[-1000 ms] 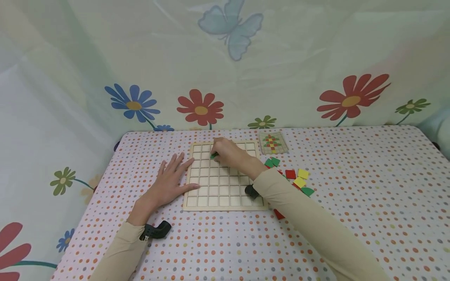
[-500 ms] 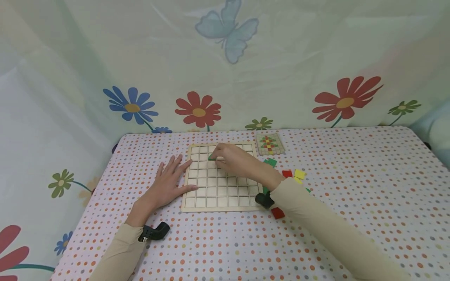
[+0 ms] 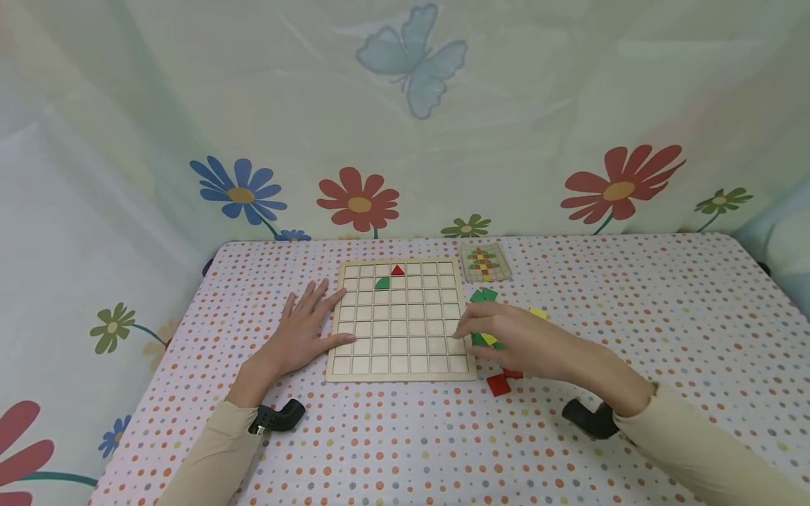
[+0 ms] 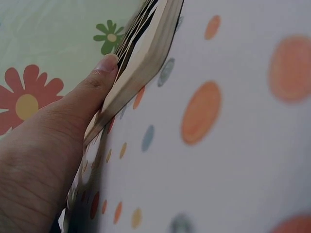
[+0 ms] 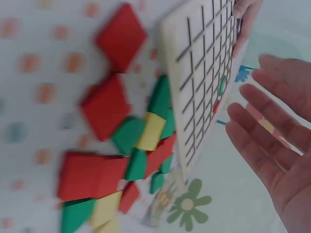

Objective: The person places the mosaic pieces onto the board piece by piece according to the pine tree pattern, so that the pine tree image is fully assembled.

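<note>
A wooden grid board (image 3: 380,327) lies on the dotted table. In its upper rows sit a red triangle (image 3: 397,270) and a green quarter-round tile (image 3: 382,283). My left hand (image 3: 304,330) rests with spread fingers at the board's left edge, thumb and forefinger on the rim; the left wrist view shows the thumb (image 4: 90,90) on that edge. My right hand (image 3: 515,337), fingers loosely bent and holding nothing, hovers over the loose tiles right of the board. In the right wrist view its fingers (image 5: 262,128) are apart, with red, green and yellow tiles beyond, among them a yellow tile (image 5: 151,131).
A pattern card (image 3: 485,263) with a coloured tree-like design lies beyond the board's upper right corner. Red tiles (image 3: 498,385) lie near its lower right corner, green ones (image 3: 484,295) higher up. A flowered backdrop (image 3: 519,140) rises behind the table.
My right hand has let go of the green tile, which now lies in a board cell, and has moved right, over the loose tiles. My left hand has stayed put.
</note>
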Tool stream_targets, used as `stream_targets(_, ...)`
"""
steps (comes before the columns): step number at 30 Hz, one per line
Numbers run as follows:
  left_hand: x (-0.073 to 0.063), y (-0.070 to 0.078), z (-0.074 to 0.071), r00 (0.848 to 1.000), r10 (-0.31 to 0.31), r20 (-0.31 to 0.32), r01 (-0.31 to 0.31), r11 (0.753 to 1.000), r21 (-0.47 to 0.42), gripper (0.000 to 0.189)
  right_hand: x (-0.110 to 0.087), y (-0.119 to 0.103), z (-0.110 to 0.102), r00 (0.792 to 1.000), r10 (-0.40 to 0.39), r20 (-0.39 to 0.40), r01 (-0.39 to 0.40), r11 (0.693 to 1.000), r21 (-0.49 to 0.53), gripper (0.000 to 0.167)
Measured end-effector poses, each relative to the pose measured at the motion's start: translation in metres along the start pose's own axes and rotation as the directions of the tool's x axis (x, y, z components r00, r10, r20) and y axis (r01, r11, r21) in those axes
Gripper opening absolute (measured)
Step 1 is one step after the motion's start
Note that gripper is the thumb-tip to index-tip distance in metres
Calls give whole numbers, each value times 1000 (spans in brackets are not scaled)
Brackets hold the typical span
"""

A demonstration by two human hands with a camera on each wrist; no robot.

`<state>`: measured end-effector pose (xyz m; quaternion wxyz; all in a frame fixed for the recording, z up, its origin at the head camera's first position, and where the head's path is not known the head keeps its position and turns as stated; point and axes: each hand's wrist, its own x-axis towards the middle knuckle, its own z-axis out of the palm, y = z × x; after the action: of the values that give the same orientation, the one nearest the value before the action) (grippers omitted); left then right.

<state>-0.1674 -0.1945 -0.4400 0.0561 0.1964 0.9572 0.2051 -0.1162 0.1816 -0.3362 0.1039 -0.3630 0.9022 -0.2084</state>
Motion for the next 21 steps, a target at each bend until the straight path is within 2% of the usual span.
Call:
stream_targets(3, 1, 1, 0, 1000, -1, 3, 1, 1000, 8, 94, -18, -3, -2, 999, 15, 42, -16, 999, 42, 24)
stream_targets(6, 0, 1, 0, 1000, -1, 2, 1, 1000, 14, 93, -28, -7, -1, 998, -6, 69, 3, 999, 46, 24)
stream_targets(9, 0, 0, 0, 1000, 1, -2, -1, 1000, 13, 93, -33, -6, 4, 997, -42, 62, 41, 999, 10, 26)
stream_targets(16, 0, -1, 2, 1000, -2, -6, 3, 1000, 13, 93, -41, 6, 22, 997, 20, 80, -22, 1000, 21, 31)
stream_targets(21, 1, -1, 2, 1000, -2, -10, 2, 1000, 11, 93, -41, 16, 31, 996, 32, 79, -35, 999, 36, 29)
